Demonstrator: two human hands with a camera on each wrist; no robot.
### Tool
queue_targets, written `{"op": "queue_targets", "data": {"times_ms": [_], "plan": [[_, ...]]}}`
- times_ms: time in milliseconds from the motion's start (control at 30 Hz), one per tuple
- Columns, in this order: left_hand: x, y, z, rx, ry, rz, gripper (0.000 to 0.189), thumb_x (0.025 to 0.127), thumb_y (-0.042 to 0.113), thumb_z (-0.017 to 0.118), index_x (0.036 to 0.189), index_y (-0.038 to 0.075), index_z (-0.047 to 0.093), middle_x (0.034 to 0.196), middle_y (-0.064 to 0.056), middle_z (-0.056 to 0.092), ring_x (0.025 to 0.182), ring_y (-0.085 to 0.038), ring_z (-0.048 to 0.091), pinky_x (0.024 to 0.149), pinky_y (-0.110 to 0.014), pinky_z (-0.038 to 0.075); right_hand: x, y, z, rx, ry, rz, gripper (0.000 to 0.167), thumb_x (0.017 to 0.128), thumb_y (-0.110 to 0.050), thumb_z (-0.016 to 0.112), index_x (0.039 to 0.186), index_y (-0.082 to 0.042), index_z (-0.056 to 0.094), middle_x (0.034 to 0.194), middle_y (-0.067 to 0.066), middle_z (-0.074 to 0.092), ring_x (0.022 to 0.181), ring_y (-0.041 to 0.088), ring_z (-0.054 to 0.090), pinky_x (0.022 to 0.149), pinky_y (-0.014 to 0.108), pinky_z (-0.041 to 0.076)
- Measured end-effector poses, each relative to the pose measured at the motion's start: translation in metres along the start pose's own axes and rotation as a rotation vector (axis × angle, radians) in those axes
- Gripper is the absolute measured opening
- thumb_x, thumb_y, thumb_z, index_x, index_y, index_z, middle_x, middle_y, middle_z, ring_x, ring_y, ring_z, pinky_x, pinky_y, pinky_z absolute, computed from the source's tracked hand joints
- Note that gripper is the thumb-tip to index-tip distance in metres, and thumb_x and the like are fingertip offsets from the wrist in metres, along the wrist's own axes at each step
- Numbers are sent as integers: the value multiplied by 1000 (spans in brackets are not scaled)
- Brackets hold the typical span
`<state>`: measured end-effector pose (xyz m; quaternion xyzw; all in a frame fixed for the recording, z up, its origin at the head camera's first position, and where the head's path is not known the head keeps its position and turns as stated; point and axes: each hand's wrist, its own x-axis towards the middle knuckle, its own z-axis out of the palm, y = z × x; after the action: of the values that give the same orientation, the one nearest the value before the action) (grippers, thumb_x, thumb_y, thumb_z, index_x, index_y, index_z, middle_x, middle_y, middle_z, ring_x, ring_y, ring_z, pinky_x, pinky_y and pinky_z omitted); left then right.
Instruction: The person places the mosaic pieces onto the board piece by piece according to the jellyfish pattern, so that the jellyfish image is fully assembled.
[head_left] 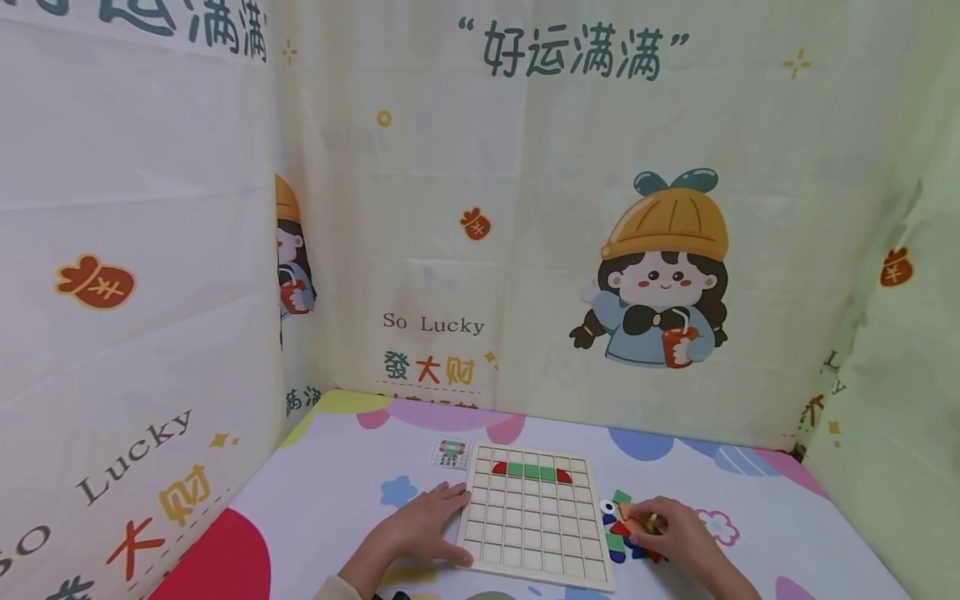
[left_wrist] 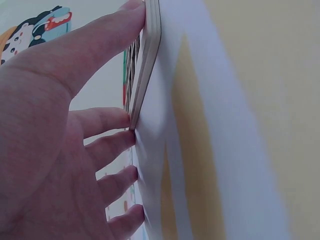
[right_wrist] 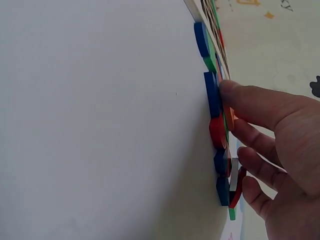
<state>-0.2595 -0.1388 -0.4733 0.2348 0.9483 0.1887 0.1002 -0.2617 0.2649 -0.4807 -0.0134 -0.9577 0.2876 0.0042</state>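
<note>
A wooden grid board lies on the table, with a row of green square tiles and a red quarter-round tile at either end, near its far side. My left hand rests at the board's left edge. In the left wrist view its thumb and fingers are spread along the board's rim. My right hand is over a pile of coloured pieces right of the board. It pinches an orange piece between thumb and index finger. Blue pieces and a red piece lie beside it, partly hidden.
A small pattern card with a red and green figure lies beyond the left hand, by the board's far left corner. Printed cloth walls enclose the table at the back and both sides. A dark object shows at the bottom edge.
</note>
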Motion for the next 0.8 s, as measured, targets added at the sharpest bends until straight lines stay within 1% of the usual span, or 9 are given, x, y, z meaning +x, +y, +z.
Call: {"op": "queue_targets", "data": {"times_ms": [100, 333, 433, 600, 700, 800], "plan": [[0, 0, 0, -2, -2, -1, 89, 73, 60, 73, 147, 19, 43, 156, -1, 37, 146, -34, 29, 115, -54, 31, 0, -1, 1, -12, 2, -14, 35, 69, -23, 86, 101, -15, 77, 95, -2, 69, 79, 15, 51, 73, 31, 55], [-1, 1, -1, 0, -1, -8, 90, 74, 60, 73, 147, 19, 42, 156, -1, 37, 146, -34, 29, 115, -55, 30, 1, -2, 0, -6, 21, -17, 28, 71, -15, 84, 98, -15, 76, 92, -2, 67, 78, 16, 50, 69, 28, 52], [-1, 2, -1, 2, 1, -12, 89, 74, 60, 73, 147, 19, 42, 156, -1, 36, 146, -34, 29, 116, -55, 30, 2, -4, 1, -4, 43, -38, 25, 72, -16, 84, 95, -14, 75, 88, -2, 66, 76, 16, 49, 65, 26, 50], [-2, 3, -2, 0, 1, -15, 89, 74, 60, 73, 147, 19, 42, 157, -1, 35, 146, -34, 28, 116, -54, 29, 6, -12, 6, 5, 75, -80, 18, 73, -19, 84, 87, -18, 73, 82, -4, 63, 75, 14, 49, 61, 22, 46], [-2, 3, -2, 6, 3, -7, 89, 74, 60, 73, 147, 19, 42, 157, -1, 35, 146, -34, 28, 116, -54, 30, 10, -17, 10, 17, 83, -104, 17, 73, -18, 84, 85, -18, 72, 79, -5, 62, 74, 13, 49, 60, 21, 42], [-2, 3, -1, 12, 5, -2, 89, 74, 61, 72, 147, 19, 42, 157, -1, 35, 146, -34, 28, 116, -54, 30, 14, -22, 16, 24, 84, -128, 17, 73, -19, 83, 85, -18, 71, 79, -6, 63, 73, 12, 48, 62, 22, 41]]}}
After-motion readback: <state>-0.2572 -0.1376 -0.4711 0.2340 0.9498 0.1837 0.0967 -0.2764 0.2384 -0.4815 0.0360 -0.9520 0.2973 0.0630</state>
